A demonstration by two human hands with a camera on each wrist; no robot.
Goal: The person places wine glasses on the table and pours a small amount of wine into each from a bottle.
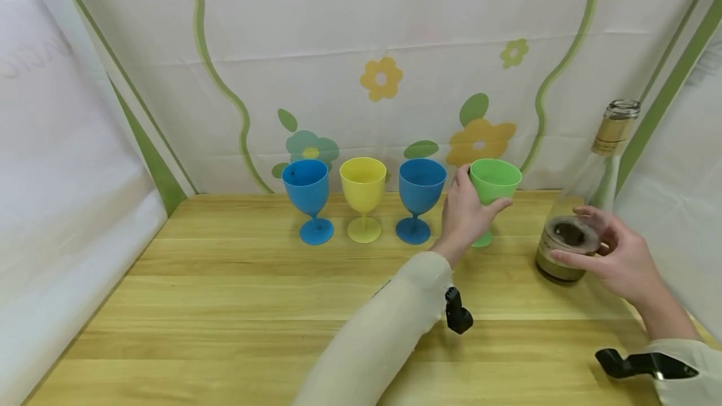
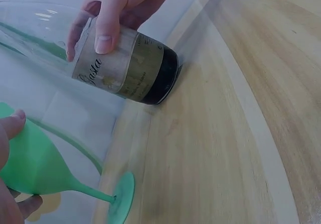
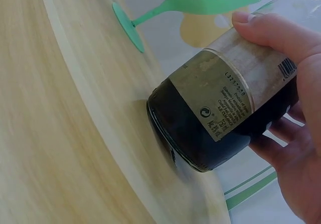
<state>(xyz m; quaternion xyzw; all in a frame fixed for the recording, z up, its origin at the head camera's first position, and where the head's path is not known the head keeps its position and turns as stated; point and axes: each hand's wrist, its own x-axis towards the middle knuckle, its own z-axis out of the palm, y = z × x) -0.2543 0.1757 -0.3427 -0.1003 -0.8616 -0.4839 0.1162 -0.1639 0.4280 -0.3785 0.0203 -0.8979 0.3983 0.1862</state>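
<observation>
Green goblet (image 1: pixel 494 188) stands at the right end of a row of four on the wooden surface (image 1: pixel 237 306), seen from the head camera. The left hand (image 1: pixel 465 215) wraps around its bowl, thumb on the near right side and fingers behind, with the foot of the goblet showing just below the palm. To its left stand a blue goblet (image 1: pixel 420 196), a yellow goblet (image 1: pixel 363 196) and another blue goblet (image 1: pixel 307 196), all upright and slightly apart from one another. Right of the green goblet, near the surface's right edge, a clear glass bottle (image 1: pixel 586 205) with a gold neck band and open mouth leans a little; the right hand (image 1: pixel 617 255) curls around its labelled lower body. A flowered cloth (image 1: pixel 383 80) hangs behind everything.

From the left wrist, the green goblet (image 2: pixel 45 169) fills the lower left, its stem running to the foot, which meets the surface (image 2: pixel 225 133). Fingertips of the left hand (image 2: pixel 10 133) press on the bowl. Above, the bottle (image 2: pixel 125 68) is tilted, its dark base edge touching the surface, and the right hand (image 2: pixel 120 8) grips it over the label, thumb across the front.

From the right wrist, the bottle (image 3: pixel 225 113) shows its paper label and dark base, tipped onto the surface (image 3: pixel 60 133). The right hand (image 3: pixel 288 103) closes around it, thumb on top and fingers beneath. The green goblet (image 3: pixel 200 0) sits just beyond, its foot on the surface.
</observation>
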